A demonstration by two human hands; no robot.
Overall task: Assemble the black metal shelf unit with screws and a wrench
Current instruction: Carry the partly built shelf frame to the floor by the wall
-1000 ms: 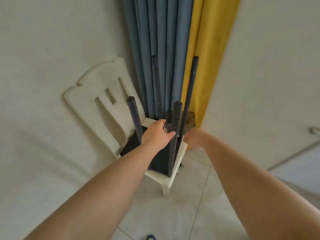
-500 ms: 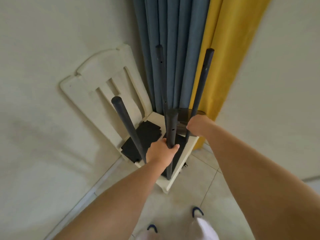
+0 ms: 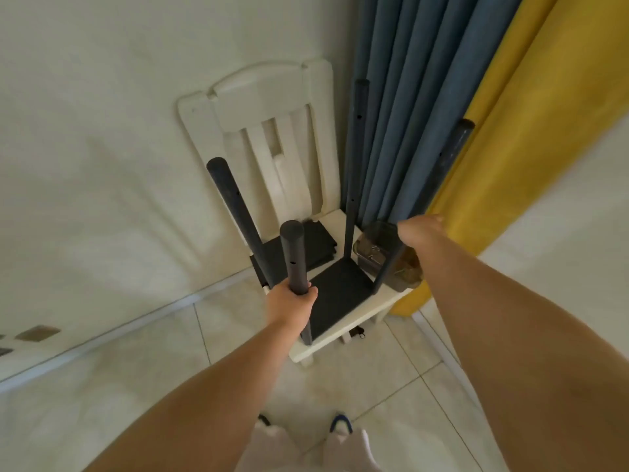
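Shelf unit [image 3: 340, 294] stands upside down on the seat of a white chair [image 3: 258, 131] in a corner, its one fitted black panel flat on the seat and four black posts rising from the panel's corners. Left hand [image 3: 292, 303] is wrapped around the near-left post [image 3: 293, 253], gripping it below two small holes. Right hand [image 3: 420, 229] reaches toward the far-right post [image 3: 439, 178]; it seems closed around that post, but the fingers are turned away, so I cannot tell for sure.

Judging by this, the first stage looks done: all four posts appear joined to one panel and stand by themselves. Empty holes show along the posts, so further tiers are likely still to go on. More black panels [image 3: 316, 245] lie stacked on the seat behind the unit, untouched. A clear tub [image 3: 377, 250] sits on the seat's right side, just beside the unit; its contents are too blurred to name, though screws would be a fair guess. No wrench is visible. Blue curtain [image 3: 401, 97] and yellow curtain [image 3: 531, 131] hang just behind the chair. I'd put the job well short of halfway.
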